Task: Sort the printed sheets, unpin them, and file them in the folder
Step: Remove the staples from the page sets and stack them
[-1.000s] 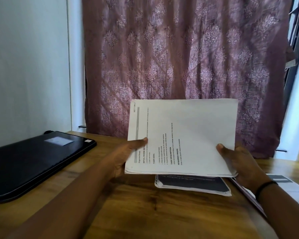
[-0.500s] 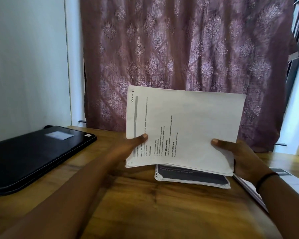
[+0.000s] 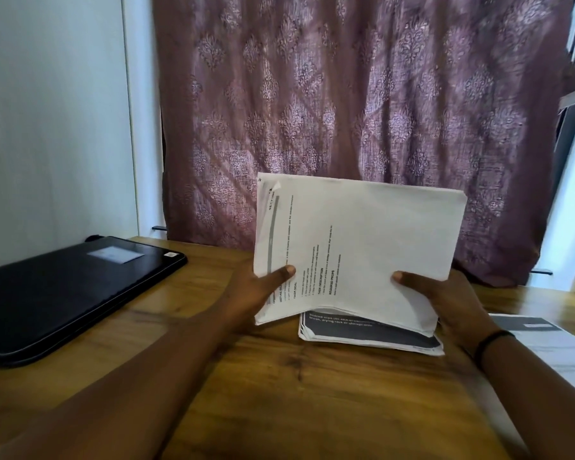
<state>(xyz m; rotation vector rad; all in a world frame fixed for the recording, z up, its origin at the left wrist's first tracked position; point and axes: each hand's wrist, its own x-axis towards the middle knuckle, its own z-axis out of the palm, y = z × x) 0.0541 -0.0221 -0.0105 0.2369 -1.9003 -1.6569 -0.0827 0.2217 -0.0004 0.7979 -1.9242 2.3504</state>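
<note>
Both hands hold a stack of printed sheets [image 3: 362, 247] upright above the wooden bench [image 3: 279, 393], its printed face turned toward the camera and its text running sideways. The left hand [image 3: 256, 290] grips the stack at its lower left corner, with the thumb pressed on the front near the grey bar of the heading and the fingers curled out of sight behind the paper. The right hand [image 3: 445, 300] grips the lower right part of the stack in the same way, thumb on the front, fingers hidden behind; a dark band [image 3: 492, 341] circles that wrist. The top left corner of the front sheet is slightly dog-eared, and whether a pin sits there cannot be told. The lower edge of the stack hangs just above a second bundle of sheets [image 3: 369, 333] that lies flat on the bench, its top page showing a dark panel with pale lettering. To the right of that bundle, partly hidden by the right forearm, another printed sheet [image 3: 551, 353] with a dark header lies flat near the bench's right edge. On the left side of the bench lies a flat black closed case [image 3: 67, 293] with a pale label on its lid, well apart from the papers. Behind the bench hangs a mauve patterned curtain [image 3: 346, 111], beside a pale wall [image 3: 54, 127].
</note>
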